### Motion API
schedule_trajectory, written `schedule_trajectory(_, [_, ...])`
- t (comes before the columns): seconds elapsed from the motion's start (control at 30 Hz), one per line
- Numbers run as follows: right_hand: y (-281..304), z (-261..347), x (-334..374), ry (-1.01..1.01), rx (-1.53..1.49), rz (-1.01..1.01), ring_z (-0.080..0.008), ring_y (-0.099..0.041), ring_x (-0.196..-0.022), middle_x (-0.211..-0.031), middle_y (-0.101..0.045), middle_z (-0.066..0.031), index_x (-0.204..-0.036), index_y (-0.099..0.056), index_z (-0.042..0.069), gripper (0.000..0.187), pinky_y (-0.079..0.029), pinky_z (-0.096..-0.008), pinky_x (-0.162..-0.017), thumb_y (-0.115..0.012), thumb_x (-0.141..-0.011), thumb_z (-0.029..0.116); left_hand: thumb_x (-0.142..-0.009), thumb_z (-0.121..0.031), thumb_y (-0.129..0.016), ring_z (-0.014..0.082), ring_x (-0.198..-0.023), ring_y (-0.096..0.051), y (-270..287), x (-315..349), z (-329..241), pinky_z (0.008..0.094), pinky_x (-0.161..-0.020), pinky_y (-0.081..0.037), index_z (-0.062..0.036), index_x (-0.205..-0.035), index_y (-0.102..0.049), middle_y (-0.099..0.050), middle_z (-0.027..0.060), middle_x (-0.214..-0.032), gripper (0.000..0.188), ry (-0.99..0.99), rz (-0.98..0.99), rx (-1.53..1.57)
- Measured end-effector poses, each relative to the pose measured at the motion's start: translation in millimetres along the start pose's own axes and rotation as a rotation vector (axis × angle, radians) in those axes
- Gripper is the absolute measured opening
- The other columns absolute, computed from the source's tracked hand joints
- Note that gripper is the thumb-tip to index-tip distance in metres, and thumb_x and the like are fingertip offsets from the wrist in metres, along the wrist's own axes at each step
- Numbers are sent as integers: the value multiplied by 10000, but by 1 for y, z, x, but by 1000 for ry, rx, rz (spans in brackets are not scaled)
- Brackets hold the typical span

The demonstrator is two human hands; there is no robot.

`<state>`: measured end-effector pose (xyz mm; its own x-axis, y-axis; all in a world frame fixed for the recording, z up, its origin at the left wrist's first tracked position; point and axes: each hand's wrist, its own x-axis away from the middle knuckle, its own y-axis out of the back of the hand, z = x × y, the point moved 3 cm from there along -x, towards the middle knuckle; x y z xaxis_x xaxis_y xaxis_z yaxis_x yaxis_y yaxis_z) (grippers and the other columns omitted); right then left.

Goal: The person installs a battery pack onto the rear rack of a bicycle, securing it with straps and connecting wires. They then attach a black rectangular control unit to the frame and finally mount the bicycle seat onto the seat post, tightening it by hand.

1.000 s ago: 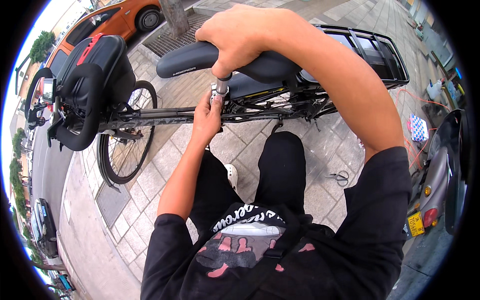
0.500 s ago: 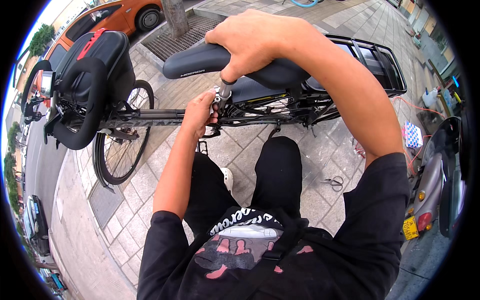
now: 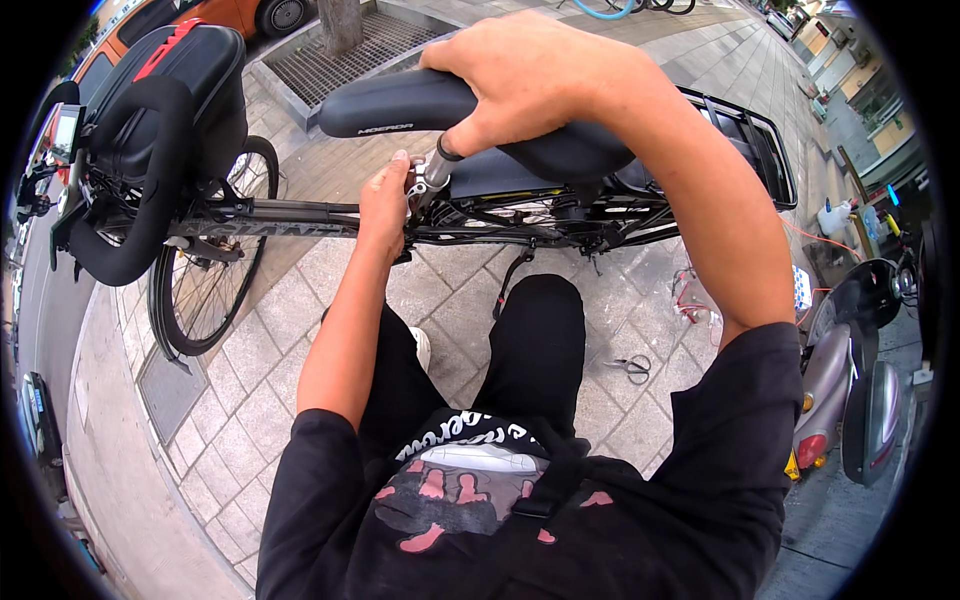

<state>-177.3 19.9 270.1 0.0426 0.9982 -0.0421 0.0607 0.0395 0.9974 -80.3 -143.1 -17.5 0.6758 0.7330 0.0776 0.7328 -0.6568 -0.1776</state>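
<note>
A black bicycle stands crosswise in front of me, its handlebar (image 3: 183,185) to the left. My right hand (image 3: 535,80) grips the black saddle (image 3: 400,108) from above, thumb down beside the silver seatpost (image 3: 440,166). My left hand (image 3: 382,208) is closed at the silver seat clamp (image 3: 420,185) where the post enters the frame (image 3: 300,220); its fingertips are partly hidden behind the clamp. Under the handlebar is the front wheel (image 3: 215,290), and a hard black bag (image 3: 205,85) with a red strip is mounted at the front.
Scissors (image 3: 634,370) lie on the paving to the right of my knee. A parked scooter (image 3: 830,385) stands at the far right, near a plastic jug (image 3: 833,218). Beyond the bicycle are a tree trunk (image 3: 340,28) and an orange car (image 3: 225,14). The rear rack (image 3: 770,150) extends rightward.
The saddle and post have tilted slightly against the view, and the bicycle's front sits further left. My left hand has shifted up a little at the clamp; my right hand keeps its hold.
</note>
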Motion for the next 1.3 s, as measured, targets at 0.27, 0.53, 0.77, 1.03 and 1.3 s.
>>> schedule_trajectory(0.27, [14,-2,1,0,-52,87,-446,-759,-995,-1011,-776,-272,-1082,-757,-32,546,-596,-514,-906,-796,-814,441,-1185,-535,-324,152,-891,-639,-42,-6,-7,311,-864,-500,46,-1291,-730,-739,73,-1024,717,-114,72,286])
schedule_trajectory(0.53, [17,2,5,60,-112,46,-463,-745,-959,-976,-761,-284,-1038,-736,-41,555,-586,-529,-878,-786,-823,467,-1167,-595,-302,156,-777,-633,-48,-3,-1,289,-779,-486,25,-1147,-696,-724,77,-887,735,-109,-171,544])
schedule_trajectory(0.77, [-5,-10,0,142,-97,-83,-465,-747,-938,-948,-757,-287,-1003,-728,-63,532,-589,-527,-862,-774,-825,436,-1149,-580,-342,176,-803,-626,-61,4,0,311,-792,-485,9,-1055,-648,-725,132,-885,670,-254,-418,528])
schedule_trajectory(1.03, [2,-13,5,88,-90,38,-462,-758,-977,-978,-770,-288,-1031,-732,-70,545,-597,-525,-895,-765,-831,437,-1161,-554,-330,169,-822,-604,-69,8,-3,315,-815,-471,-7,-1050,-644,-684,85,-863,641,-277,-413,526])
schedule_trajectory(1.3, [-9,6,39,238,-25,-695,-401,-737,-984,-1019,-754,-225,-1115,-749,-17,422,-574,-475,-898,-732,-932,363,-1182,-554,-313,178,-1000,-671,-46,2,-9,344,-951,-518,-22,-1162,-689,-718,73,-1040,651,-109,97,510])
